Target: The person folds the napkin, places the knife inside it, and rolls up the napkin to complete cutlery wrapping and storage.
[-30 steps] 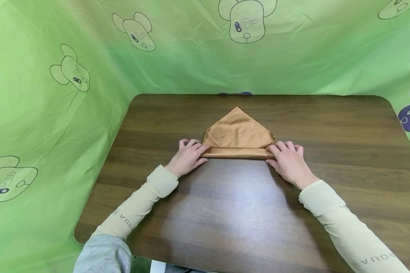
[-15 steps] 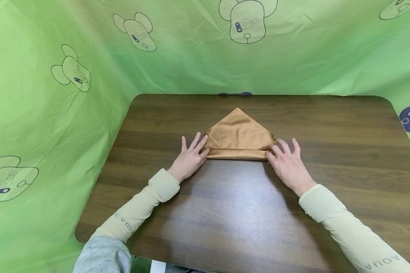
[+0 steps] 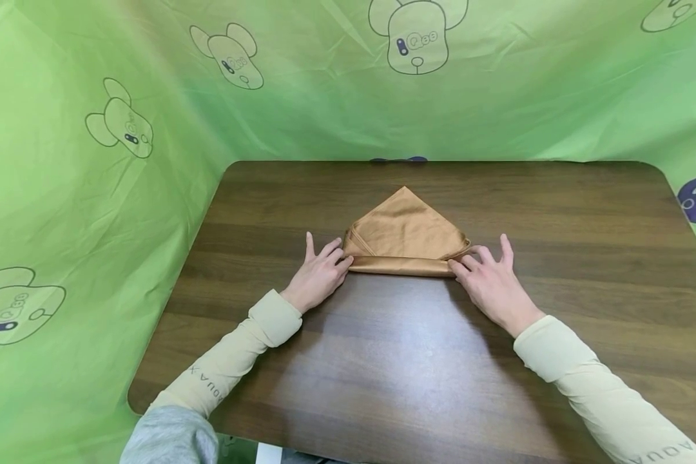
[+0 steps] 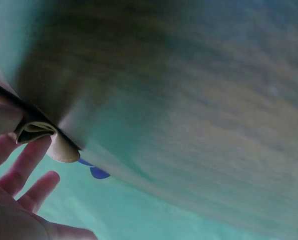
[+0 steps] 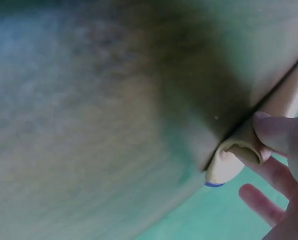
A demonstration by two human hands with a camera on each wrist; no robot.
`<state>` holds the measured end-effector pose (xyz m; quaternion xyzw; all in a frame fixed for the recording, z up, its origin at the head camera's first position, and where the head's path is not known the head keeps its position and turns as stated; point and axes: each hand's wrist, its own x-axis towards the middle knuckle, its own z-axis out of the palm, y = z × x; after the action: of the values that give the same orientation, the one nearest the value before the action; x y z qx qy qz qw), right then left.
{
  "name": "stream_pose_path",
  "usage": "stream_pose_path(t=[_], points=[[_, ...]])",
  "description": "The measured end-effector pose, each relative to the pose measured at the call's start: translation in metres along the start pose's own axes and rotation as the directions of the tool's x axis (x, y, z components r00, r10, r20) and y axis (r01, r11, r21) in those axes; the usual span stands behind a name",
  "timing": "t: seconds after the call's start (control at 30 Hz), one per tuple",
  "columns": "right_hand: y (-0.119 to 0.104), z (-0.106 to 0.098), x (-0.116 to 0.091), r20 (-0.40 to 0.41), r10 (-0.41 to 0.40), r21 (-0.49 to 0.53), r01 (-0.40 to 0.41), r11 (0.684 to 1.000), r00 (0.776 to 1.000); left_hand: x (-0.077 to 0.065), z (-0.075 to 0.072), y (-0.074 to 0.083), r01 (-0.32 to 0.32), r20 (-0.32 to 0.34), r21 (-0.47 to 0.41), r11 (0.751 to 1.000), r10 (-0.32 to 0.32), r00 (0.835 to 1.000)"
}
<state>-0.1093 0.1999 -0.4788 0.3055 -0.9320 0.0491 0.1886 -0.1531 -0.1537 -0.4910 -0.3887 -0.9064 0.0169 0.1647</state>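
A shiny copper-brown satin cloth (image 3: 406,225) lies on the table, its pointed corner facing away from me. Its near edge is turned up into a narrow flat roll (image 3: 403,265). At the roll's left end, my left hand (image 3: 318,276) pinches it with thumb and fingertips, the little finger raised. My right hand (image 3: 492,285) pinches the other end, its little finger also lifted. Seen from the left wrist, the layered end of the roll (image 4: 64,150) shows between thumb and fingers. The right wrist view shows the roll's hollow end (image 5: 223,167) beneath my thumb.
The brown wood-grain table (image 3: 383,374) has rounded corners. Green printed fabric (image 3: 319,96) hangs behind it and along its left side. Pale sleeves (image 3: 220,367) cover both forearms.
Both hands have shifted their hold on the roll's ends; their fingers spread out, then drew in again with the little fingers raised. The cloth has slid slightly towards me.
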Motion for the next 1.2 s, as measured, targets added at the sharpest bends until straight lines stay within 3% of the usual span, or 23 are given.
stream_pose_path(t=[0.23, 0.4, 0.5, 0.63, 0.73, 0.83, 1.03, 1.2], points=[[0.004, -0.009, 0.003, 0.050, 0.076, 0.154, -0.083, 0.985, 0.996, 0.003, -0.009, -0.005, 0.059, 0.067, -0.112, 0.992, -0.052, 0.996], [0.006, -0.012, 0.006, 0.140, 0.174, 0.231, -0.203, 0.951, 0.975, 0.007, -0.010, -0.012, 0.102, 0.072, -0.248, 0.963, -0.086, 0.994], [0.008, -0.014, 0.008, 0.211, 0.236, 0.256, -0.287, 0.923, 0.949, 0.010, -0.009, -0.015, 0.169, 0.109, -0.330, 0.929, -0.141, 0.984], [0.010, -0.015, 0.011, 0.283, 0.290, 0.277, -0.368, 0.888, 0.914, 0.014, -0.010, -0.016, 0.290, 0.184, -0.421, 0.859, -0.233, 0.955], [0.012, -0.015, 0.013, 0.312, 0.311, 0.281, -0.400, 0.872, 0.898, 0.018, -0.010, -0.017, 0.355, 0.227, -0.477, 0.804, -0.277, 0.934], [0.015, -0.013, 0.015, 0.329, 0.324, 0.281, -0.419, 0.863, 0.887, 0.022, -0.010, -0.017, 0.396, 0.265, -0.498, 0.771, -0.300, 0.916], [0.018, -0.011, 0.020, 0.352, 0.345, 0.276, -0.449, 0.850, 0.870, 0.028, -0.010, -0.018, 0.444, 0.315, -0.472, 0.762, -0.324, 0.892], [0.019, -0.010, 0.024, 0.367, 0.370, 0.259, -0.475, 0.841, 0.854, 0.031, -0.009, -0.018, 0.451, 0.306, -0.455, 0.768, -0.341, 0.889]])
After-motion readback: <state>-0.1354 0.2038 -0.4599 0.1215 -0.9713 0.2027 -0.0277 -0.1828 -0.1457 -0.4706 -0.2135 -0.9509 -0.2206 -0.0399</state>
